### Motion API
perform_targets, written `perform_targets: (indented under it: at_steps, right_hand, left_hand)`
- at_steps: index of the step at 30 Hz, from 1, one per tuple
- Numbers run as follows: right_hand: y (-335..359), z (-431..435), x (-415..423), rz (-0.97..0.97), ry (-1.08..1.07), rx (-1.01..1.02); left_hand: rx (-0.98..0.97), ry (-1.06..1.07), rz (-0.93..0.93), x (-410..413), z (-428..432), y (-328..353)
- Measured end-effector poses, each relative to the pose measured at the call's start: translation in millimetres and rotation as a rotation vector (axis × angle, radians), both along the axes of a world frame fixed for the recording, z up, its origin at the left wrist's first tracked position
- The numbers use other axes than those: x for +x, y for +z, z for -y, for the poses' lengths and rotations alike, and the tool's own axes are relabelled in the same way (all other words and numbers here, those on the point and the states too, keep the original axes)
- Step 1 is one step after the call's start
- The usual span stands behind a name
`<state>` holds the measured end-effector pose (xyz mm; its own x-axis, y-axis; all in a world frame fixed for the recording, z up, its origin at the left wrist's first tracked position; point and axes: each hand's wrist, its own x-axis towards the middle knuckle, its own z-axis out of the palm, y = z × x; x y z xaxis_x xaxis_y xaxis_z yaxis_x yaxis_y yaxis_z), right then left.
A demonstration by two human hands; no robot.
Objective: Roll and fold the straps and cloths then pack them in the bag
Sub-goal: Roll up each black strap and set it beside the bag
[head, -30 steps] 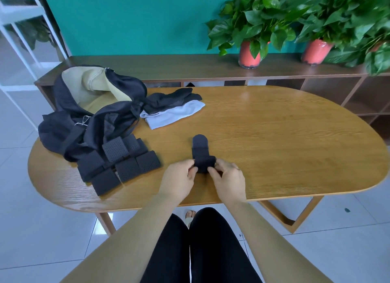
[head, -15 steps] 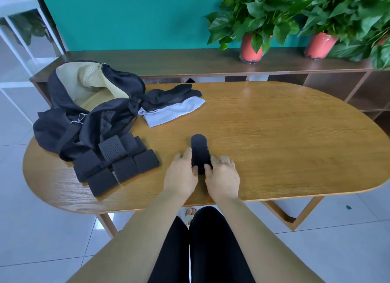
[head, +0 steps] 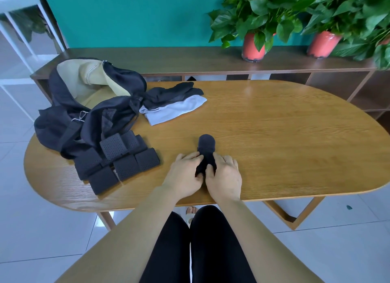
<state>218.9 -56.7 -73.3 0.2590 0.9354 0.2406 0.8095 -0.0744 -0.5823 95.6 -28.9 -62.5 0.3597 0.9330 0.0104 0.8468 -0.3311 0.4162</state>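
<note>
Head view, hands (head: pixel 205 175) pinching black strap (head: pixel 206 149), unlabelled

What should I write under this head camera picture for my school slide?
Both hands, left hand and right hand, roll a black strap on the wooden table beside an open bag.

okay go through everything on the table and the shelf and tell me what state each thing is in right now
black strap: partly rolled, far end flat on the table
left hand: gripping the strap's near end
right hand: gripping the strap's near end
bag: unzipped, mouth open
perforated straps: folded, piled beside the bag
cloths: lying loose, unpacked
potted plants: upright on the shelf
</note>
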Motion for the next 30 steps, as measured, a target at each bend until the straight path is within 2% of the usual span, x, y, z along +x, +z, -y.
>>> perform_targets:
  at_steps: [8, 11, 13, 16, 22, 26, 30]
  right_hand:
    - [4, 5, 12, -0.076, 0.106, -0.081]
    - [4, 10, 19, -0.068, 0.151, -0.075]
    - [5, 15, 24, -0.136, 0.158, -0.052]
    - [5, 19, 23, -0.243, 0.146, -0.037]
    - [10, 8, 12, -0.216, 0.007, -0.079]
    - [8, 3, 8, -0.185, -0.061, -0.059]
    - [5, 1, 8, -0.145, -0.089, -0.061]
  left_hand:
    - [0.038, -0.08, -0.12, -6, -5, 6]
    - [0.054, -0.127, -0.078, -14, 1, 14]
    - [0.016, -0.134, 0.016, -18, 7, 18]
    - [-0.067, -0.066, 0.208, -19, 13, 20]
    - [-0.034, 0.17, 0.31, -2, 10, 8]
    - [-0.062, 0.226, 0.314, 9, 4, 12]
    - [-0.085, 0.238, 0.219, 13, -5, 14]
